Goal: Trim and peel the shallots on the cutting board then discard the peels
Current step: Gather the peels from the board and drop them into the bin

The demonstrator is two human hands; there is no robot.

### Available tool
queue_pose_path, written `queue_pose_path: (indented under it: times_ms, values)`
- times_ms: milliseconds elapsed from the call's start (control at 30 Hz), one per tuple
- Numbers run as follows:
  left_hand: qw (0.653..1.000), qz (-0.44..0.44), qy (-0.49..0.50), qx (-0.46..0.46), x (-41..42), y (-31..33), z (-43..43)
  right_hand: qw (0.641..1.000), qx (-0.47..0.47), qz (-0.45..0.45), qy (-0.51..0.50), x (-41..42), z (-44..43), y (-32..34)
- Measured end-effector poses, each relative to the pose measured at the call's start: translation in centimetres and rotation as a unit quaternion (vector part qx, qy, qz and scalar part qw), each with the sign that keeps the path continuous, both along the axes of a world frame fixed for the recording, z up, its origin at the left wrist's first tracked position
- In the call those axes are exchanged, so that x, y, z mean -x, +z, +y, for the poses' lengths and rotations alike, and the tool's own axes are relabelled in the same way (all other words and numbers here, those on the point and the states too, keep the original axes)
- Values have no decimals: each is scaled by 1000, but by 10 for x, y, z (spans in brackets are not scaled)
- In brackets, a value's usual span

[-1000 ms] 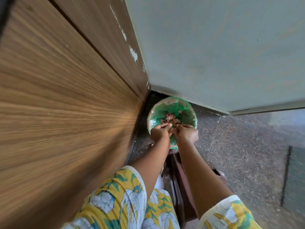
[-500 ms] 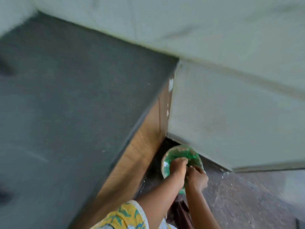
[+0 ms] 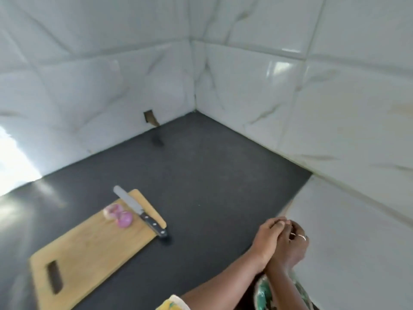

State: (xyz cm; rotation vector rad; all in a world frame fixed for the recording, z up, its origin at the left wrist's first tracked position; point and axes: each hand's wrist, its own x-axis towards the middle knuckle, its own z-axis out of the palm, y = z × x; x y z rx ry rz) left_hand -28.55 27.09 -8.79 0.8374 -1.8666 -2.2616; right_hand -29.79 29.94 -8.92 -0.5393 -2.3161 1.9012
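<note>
Shallots [image 3: 118, 214] on cutting board [image 3: 89, 245]; knife [image 3: 138, 209] just right — hands [image 3: 280, 239] far right.

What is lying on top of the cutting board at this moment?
On the cutting board lie two peeled shallots, touching each other, and a knife whose handle overhangs the board's near edge. No loose peels show on it, though blur limits detail. What is under the shallots and blade is hidden.

Head-worn wide-angle view, forward and down over countertop [image 3: 201, 186] toward tiled corner [image 3: 193, 86].
</note>
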Motion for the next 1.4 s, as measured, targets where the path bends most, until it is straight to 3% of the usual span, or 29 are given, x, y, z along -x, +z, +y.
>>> queue_pose_path:
  times_ms: [167,400,500,600,667,833,967,1233,1400]
  values:
    - [999,45,-1,6,-42,50,-56,998,-5,49,45,-33,-55,39]
    - [977,46,183,97,-108,83,-147,963,16,96,251,-87,-145,77]
    - [942,44,266,201,-149,87,-190,914,-33,96,393,-117,-178,79]
    - [894,-49,308,322,-195,82,-238,831,-127,97,532,-141,-207,69]
    - [880,-115,282,365,-225,76,-265,787,-173,82,587,-152,-222,64]
    - [870,-233,107,421,-262,69,-292,683,-342,148,628,-167,-248,55]
    - [857,-218,45,465,-259,61,-293,676,-357,170,622,-168,-255,51]
    - [857,-200,188,437,-259,42,-279,636,-324,173,679,-158,-260,58]
    - [836,-204,290,420,-280,38,-266,608,-286,192,716,-169,-264,67]
